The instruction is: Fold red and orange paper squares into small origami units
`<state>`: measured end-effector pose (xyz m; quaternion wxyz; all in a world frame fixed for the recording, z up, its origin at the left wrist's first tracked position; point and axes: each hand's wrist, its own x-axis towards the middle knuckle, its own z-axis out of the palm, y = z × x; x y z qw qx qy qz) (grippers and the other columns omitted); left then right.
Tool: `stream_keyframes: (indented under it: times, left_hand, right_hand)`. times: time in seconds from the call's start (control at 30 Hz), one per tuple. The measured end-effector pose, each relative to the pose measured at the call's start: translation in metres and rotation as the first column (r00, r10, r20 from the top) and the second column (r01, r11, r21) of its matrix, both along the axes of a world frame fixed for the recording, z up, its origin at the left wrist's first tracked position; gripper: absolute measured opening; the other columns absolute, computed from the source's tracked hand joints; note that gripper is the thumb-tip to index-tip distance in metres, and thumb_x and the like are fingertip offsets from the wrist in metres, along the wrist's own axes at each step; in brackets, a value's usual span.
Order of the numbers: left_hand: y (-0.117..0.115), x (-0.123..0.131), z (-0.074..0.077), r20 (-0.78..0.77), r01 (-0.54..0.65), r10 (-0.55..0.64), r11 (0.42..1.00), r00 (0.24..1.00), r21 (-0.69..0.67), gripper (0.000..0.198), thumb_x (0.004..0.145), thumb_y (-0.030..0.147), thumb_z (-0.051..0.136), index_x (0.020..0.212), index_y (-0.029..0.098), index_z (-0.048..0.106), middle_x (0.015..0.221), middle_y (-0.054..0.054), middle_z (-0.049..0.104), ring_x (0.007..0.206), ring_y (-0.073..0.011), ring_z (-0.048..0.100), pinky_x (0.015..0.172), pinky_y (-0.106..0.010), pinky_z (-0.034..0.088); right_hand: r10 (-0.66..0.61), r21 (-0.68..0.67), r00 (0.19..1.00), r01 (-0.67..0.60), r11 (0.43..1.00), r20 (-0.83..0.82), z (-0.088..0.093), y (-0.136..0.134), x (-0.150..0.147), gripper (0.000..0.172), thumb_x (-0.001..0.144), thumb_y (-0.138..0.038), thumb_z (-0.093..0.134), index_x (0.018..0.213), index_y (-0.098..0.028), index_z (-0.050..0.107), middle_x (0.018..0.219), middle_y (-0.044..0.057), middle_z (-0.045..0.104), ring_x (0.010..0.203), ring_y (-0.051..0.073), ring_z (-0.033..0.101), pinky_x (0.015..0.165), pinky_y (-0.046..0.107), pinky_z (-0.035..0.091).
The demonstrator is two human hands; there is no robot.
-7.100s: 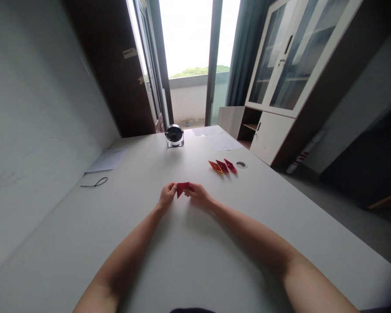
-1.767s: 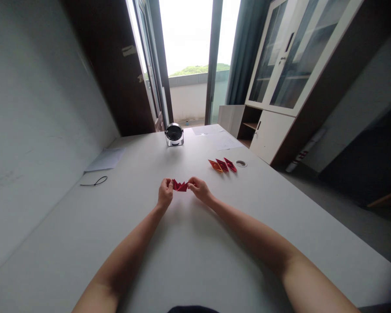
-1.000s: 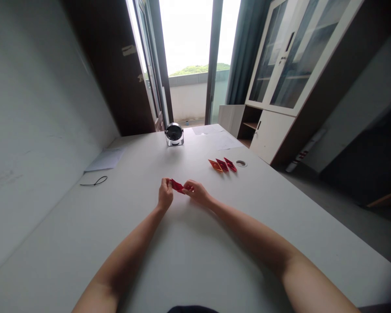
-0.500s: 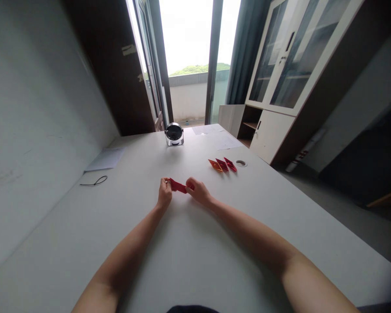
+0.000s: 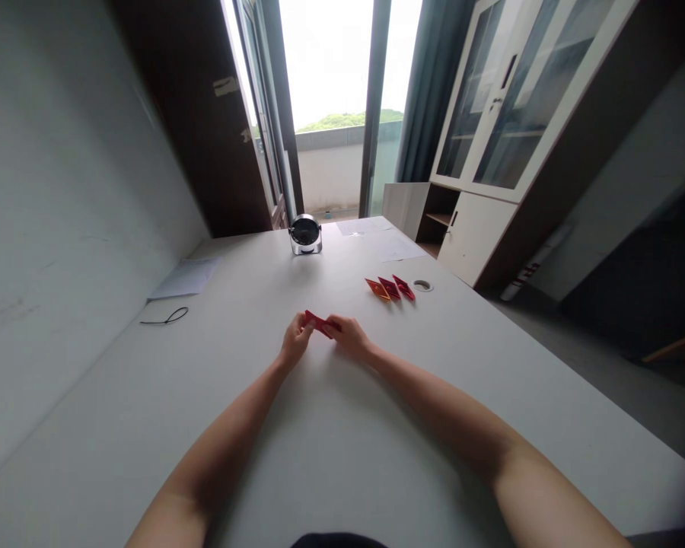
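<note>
Between my two hands is a small piece of folded red paper point(image 5: 316, 320), held just above the white table point(image 5: 320, 426). My left hand point(image 5: 296, 335) pinches its left end, thumb on the near face. The right end is gripped by my right hand point(image 5: 345, 332), whose curled fingers hide part of it. Beyond my right hand stand three folded paper pieces in a row: an orange one point(image 5: 377, 289), a dark red one point(image 5: 389, 288) and a red one point(image 5: 403, 287).
A round black device in a silver stand point(image 5: 305, 234) is at the far edge. White sheets point(image 5: 396, 245) lie at the back right, more paper point(image 5: 184, 278) at the left. A black cable tie point(image 5: 165, 317) rests near the wall. A round cable hole point(image 5: 423, 286) is beside the folded pieces.
My left hand has shifted right, closer to my right hand, and its thumb now presses on the red paper. Less of the paper shows between the hands.
</note>
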<state>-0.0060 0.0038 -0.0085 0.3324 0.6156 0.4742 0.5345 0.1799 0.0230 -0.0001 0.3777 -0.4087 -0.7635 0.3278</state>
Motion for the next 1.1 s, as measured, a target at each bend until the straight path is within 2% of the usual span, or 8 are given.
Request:
stream_keyframes:
  times: [0.13, 0.3, 0.67, 0.97, 1.1]
  left_hand:
    - [-0.004, 0.000, 0.002, -0.137, 0.023, -0.028, 0.999, 0.990, -0.032, 0.029, 0.088, 0.044, 0.058, 0.087, 0.016, 0.065, 0.078, -0.003, 0.068, 0.071, -0.0166, 0.059, 0.066, -0.026, 0.044]
    - [-0.004, -0.002, 0.003, -0.157, 0.003, -0.011, 0.999, 0.988, -0.052, 0.036, 0.089, 0.049, 0.054, 0.080, 0.016, 0.067, 0.073, -0.003, 0.068, 0.069, -0.0177, 0.060, 0.063, -0.026, 0.043]
    - [-0.007, 0.000, 0.010, -0.112, -0.067, 0.059, 0.995, 0.992, -0.072, 0.052, 0.086, 0.063, 0.050, 0.066, 0.016, 0.063, 0.060, -0.002, 0.061, 0.062, -0.0174, 0.057, 0.059, -0.026, 0.042]
    - [-0.008, -0.001, 0.013, -0.066, -0.174, 0.173, 0.985, 0.983, -0.016, 0.055, 0.090, 0.064, 0.043, 0.064, 0.018, 0.057, 0.058, -0.002, 0.054, 0.059, -0.0160, 0.051, 0.055, -0.026, 0.038]
    - [-0.007, -0.003, 0.012, -0.056, -0.195, 0.195, 0.981, 0.979, 0.008, 0.052, 0.089, 0.063, 0.046, 0.065, 0.018, 0.056, 0.058, 0.000, 0.051, 0.059, -0.0145, 0.046, 0.056, -0.026, 0.036]
  right_hand:
    - [0.109, -0.080, 0.989, -0.118, 0.990, -0.102, 0.000, -0.002, -0.004, 0.026, 0.089, -0.038, 0.055, 0.073, -0.019, 0.059, 0.062, -0.002, 0.062, 0.056, 0.011, 0.053, 0.058, 0.022, 0.040]
    - [0.149, -0.214, 0.972, -0.188, 0.959, -0.184, -0.003, 0.000, -0.007, 0.026, 0.084, -0.044, 0.061, 0.082, -0.019, 0.060, 0.067, 0.000, 0.066, 0.058, 0.013, 0.059, 0.056, 0.023, 0.045]
    - [0.239, -0.202, 0.969, -0.246, 0.948, -0.061, -0.005, 0.001, -0.008, 0.020, 0.078, -0.034, 0.065, 0.086, -0.017, 0.063, 0.072, -0.001, 0.065, 0.063, 0.012, 0.054, 0.059, 0.023, 0.040]
    - [0.269, -0.298, 0.954, -0.296, 0.908, -0.131, 0.021, -0.008, 0.001, 0.024, 0.081, -0.039, 0.064, 0.086, -0.016, 0.063, 0.067, 0.001, 0.063, 0.060, 0.013, 0.055, 0.056, 0.023, 0.040]
    - [0.264, -0.321, 0.946, -0.313, 0.894, -0.188, 0.022, -0.008, 0.003, 0.026, 0.080, -0.040, 0.066, 0.088, -0.015, 0.064, 0.066, 0.001, 0.063, 0.060, 0.013, 0.056, 0.058, 0.023, 0.042]
